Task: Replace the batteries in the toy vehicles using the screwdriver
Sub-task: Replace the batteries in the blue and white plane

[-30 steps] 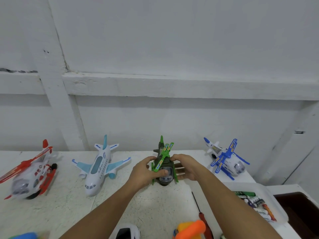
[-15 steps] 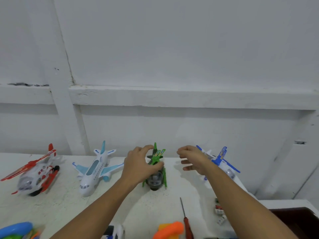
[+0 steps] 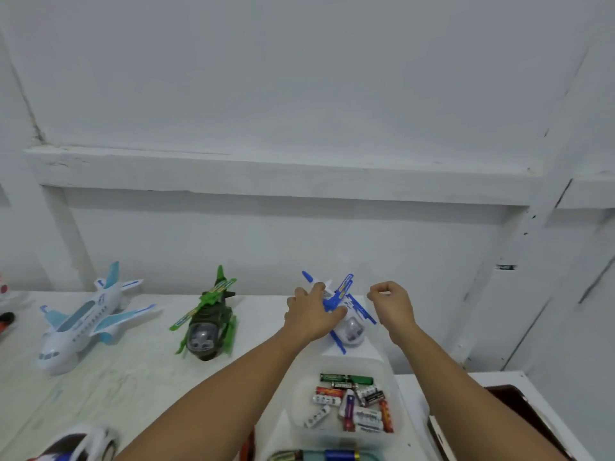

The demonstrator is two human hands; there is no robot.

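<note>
**White table, next toy: hands left the green helicopter for the blue one**

White-painted wall [image 3: 299, 94] ran behind the table [image 3: 139, 377], and the toys stood in a row along its far edge. Half a second before, the left hand was over the green helicopter [image 3: 208, 327]. That toy now stood alone and upright midway along the far edge, with the white airplane [image 3: 83, 321] to its left. The left hand [image 3: 311, 314] had crossed to the blue helicopter [image 3: 349, 324] at the far right corner. It lay on the toy's top, fingers spread and thumb against the rotor hub. The right hand [image 3: 392, 304] hovered just beside the blades, fingers curled in on nothing. The green one looked done with, and the blue one was likely next to be turned over.

It stood upright, a white body with blue rotor and skids and a clear nose dome, its underside hidden. Loose batteries [image 3: 352, 404] lay in the clear tray [image 3: 394, 380] by the right edge. The screwdriver could not be made out.
</note>
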